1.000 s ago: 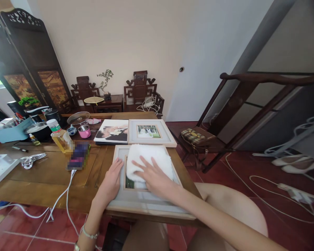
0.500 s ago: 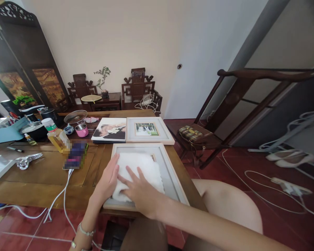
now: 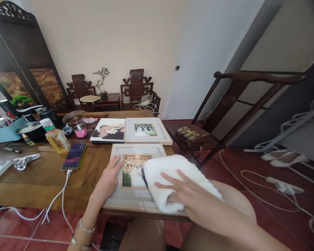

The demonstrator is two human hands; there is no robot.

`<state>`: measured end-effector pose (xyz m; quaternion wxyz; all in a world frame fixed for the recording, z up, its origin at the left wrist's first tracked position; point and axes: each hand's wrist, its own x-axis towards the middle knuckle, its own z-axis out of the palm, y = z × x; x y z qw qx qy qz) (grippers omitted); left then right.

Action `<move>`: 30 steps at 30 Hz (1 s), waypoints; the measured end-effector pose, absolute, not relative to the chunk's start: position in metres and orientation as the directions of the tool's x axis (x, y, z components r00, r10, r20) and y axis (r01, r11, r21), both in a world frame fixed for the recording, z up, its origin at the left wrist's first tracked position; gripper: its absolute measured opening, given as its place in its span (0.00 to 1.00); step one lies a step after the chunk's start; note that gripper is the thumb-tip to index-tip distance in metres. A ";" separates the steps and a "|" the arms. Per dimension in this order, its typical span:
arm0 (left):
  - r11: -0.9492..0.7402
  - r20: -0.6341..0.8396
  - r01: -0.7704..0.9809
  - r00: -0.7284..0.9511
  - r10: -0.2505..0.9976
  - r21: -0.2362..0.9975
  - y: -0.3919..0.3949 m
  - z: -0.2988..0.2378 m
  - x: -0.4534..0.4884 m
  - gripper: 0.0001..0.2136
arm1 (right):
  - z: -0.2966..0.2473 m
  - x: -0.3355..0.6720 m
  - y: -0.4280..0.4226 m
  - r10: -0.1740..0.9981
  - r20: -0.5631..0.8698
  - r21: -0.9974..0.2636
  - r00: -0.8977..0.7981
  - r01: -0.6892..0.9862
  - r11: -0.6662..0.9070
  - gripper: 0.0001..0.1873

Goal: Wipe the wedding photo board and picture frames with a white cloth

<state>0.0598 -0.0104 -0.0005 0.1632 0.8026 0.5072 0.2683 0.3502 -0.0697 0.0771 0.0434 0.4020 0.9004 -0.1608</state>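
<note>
A pale wooden picture frame [image 3: 136,196] lies flat at the near right end of the table, with a small photo [image 3: 131,170] showing in its middle. My left hand [image 3: 108,179] rests on the frame's left side, fingers stretched out. My right hand [image 3: 184,191] holds a white fluffy cloth [image 3: 164,167], its fingers spread over the top and the thumb side partly hidden. The cloth covers the frame's right part and reaches past its edge. A dark strip shows along the cloth's left side.
Behind lie a second framed photo [image 3: 159,137] and a flat picture [image 3: 107,130]. To the left are a phone [image 3: 74,157] on a white cable, a bottle [image 3: 56,137], a pink cup [image 3: 80,131] and scissors [image 3: 24,161]. A wooden chair [image 3: 206,137] holding a plaid bag stands right.
My right hand has carried the cloth rightward, uncovering the photo in the near frame. My left hand stays at the frame's left side.
</note>
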 end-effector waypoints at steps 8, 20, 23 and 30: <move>-0.485 0.301 0.682 0.381 0.874 0.547 -0.006 0.006 0.061 0.29 | 0.066 0.346 0.019 0.724 0.394 -0.159 -0.567 0.733 0.661 0.37; -0.478 0.281 0.735 0.387 0.878 0.480 -0.001 0.007 0.062 0.28 | 0.055 0.231 0.062 0.600 0.161 0.050 -0.783 0.614 0.788 0.31; -0.445 0.228 0.762 0.382 0.896 0.471 -0.001 0.005 0.061 0.29 | 0.057 0.253 0.058 0.649 0.111 0.045 -0.752 0.656 0.753 0.29; -0.403 0.131 0.814 0.385 0.914 0.417 -0.001 0.009 0.063 0.30 | 0.067 0.328 0.046 0.776 0.018 0.063 -0.631 0.775 0.629 0.35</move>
